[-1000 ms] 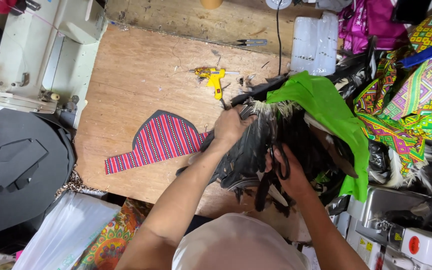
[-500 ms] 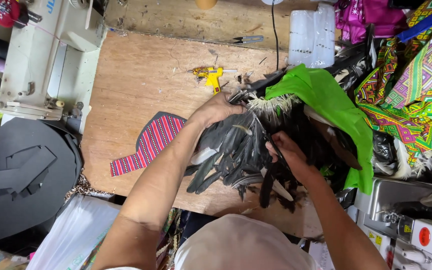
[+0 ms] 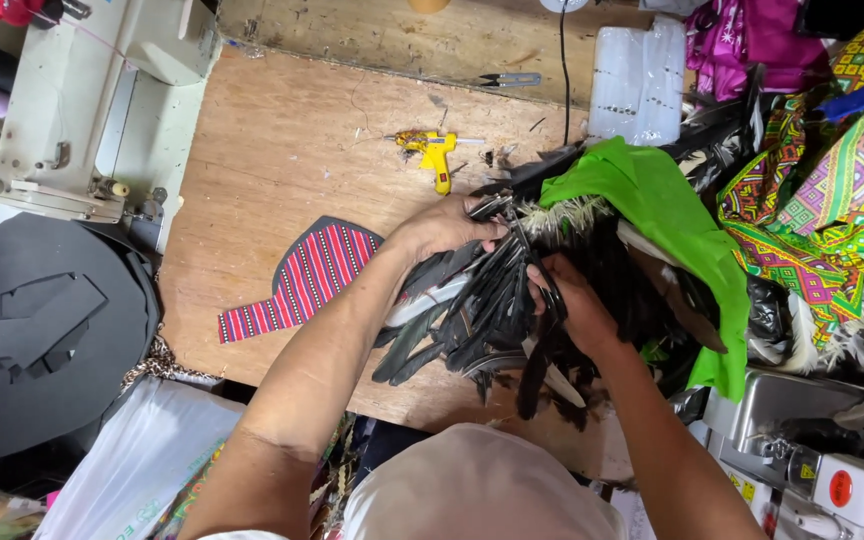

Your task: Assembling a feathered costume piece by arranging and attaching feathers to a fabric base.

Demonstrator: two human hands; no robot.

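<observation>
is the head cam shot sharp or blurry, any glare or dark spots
Head view: mostly sharp and evenly lit; the left hand and right hand read clearly on the black feathers, whose dark mass loses detail. Mild glare on the white sewing machine; straight table edges bow slightly toward the frame edges.

Left hand point(image 3: 442, 228) pressed on a bundle of black feathers point(image 3: 472, 320), fingers point(image 3: 482, 222) curled over the quill ends. Right hand point(image 3: 564, 300) gripping the same bundle just beside a green cloth point(image 3: 667, 215) (dark scissor loops seemingly around the fingers, hard to tell). Striped red fabric piece point(image 3: 312, 275) flat on the wooden tabletop point(image 3: 262, 170), partly under the left forearm. Yellow glue gun point(image 3: 434, 155) farther back; sewing machine point(image 3: 82, 100) at far left.
</observation>
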